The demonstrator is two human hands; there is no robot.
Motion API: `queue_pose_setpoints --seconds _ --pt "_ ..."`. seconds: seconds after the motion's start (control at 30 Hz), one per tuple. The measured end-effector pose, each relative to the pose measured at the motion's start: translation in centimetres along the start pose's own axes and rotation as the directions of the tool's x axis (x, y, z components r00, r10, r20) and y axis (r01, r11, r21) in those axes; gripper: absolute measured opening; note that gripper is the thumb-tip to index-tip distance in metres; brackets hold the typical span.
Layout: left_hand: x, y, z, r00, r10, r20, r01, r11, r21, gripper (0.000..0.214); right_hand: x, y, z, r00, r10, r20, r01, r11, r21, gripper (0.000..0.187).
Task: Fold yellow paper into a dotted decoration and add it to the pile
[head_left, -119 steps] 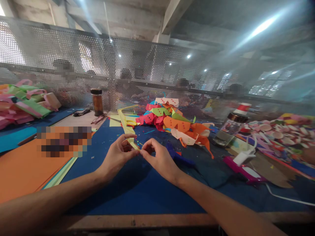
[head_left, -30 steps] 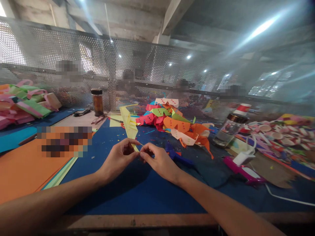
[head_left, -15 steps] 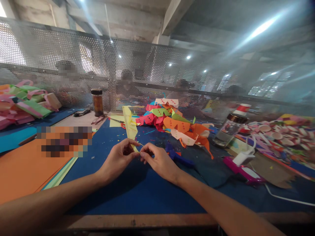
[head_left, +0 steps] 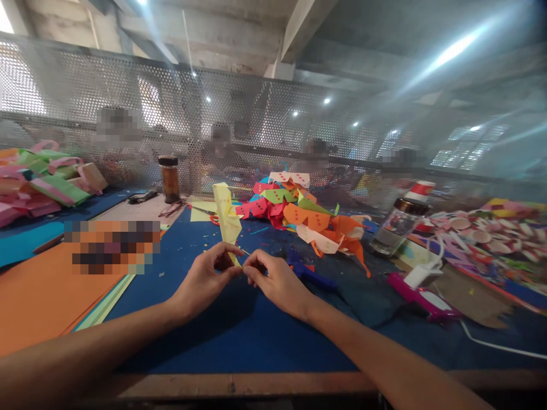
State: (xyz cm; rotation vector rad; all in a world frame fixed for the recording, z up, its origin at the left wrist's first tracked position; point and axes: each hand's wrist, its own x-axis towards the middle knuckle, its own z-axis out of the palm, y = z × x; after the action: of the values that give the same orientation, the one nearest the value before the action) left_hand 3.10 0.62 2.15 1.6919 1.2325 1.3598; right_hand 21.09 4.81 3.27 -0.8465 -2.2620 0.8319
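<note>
My left hand [head_left: 211, 279] is closed in a pinch on the lower end of a yellow folded paper cutout [head_left: 229, 223], which stands upward from the fingers. Fingertip to fingertip with it, my right hand [head_left: 273, 282] is closed at the paper's bottom tip. The fingers hide exactly how that tip is gripped. A thin pale sliver pokes out between the hands. Beyond them lies a pile of folded paper cutouts [head_left: 314, 216] in orange, pink, green and red with dots. A blue glue gun [head_left: 314, 276] rests just right of my right hand.
Orange paper sheets [head_left: 34, 296] lie at left, below colourful paper pieces [head_left: 55, 182]. A dark-lidded jar [head_left: 170, 179] stands at the back. To the right are a tilted clear bottle [head_left: 395, 225], a magenta power strip [head_left: 423, 299] with a white plug, and paper rings [head_left: 478, 228]. A perforated metal screen [head_left: 239, 108] stands behind.
The yellow paper has turned slightly, so more of its broad face shows. Both hands stay in nearly the same place, still pinched together at its lower end.
</note>
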Motion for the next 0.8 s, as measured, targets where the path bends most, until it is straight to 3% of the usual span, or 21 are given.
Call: queue_pose_setpoints --seconds 0.17,0.4,0.57,0.7,0.8 --pt "-0.1 -0.1 0.0 0.999 0.035 -0.005 -0.035 0.999 0.035 0.021 0.1 0.1 -0.1 1.0 0.009 0.005 -0.009 1.0 0.022 0.015" --pt "-0.4 -0.9 0.0 0.991 0.12 0.057 -0.13 0.97 0.207 0.025 0.4 0.5 -1.3 0.98 0.003 -0.2 0.019 0.994 0.105 0.017" --pt "-0.5 -1.4 0.1 0.971 0.21 0.112 -0.235 0.917 0.323 0.025 0.6 0.0 -2.5 0.926 -0.029 -0.377 0.111 0.974 0.198 0.024" --pt "-0.5 -1.5 0.1 0.965 0.229 0.13 -0.261 0.9 0.35 0.025 0.5 -0.3 -3.2 0.864 -0.065 -0.5 0.164 0.974 0.156 0.043" --pt "-0.4 -1.7 0.0 0.966 0.224 0.126 -0.255 0.896 0.363 0.025 0.3 -0.2 -3.3 0.832 -0.108 -0.544 0.18 0.98 0.081 0.045"
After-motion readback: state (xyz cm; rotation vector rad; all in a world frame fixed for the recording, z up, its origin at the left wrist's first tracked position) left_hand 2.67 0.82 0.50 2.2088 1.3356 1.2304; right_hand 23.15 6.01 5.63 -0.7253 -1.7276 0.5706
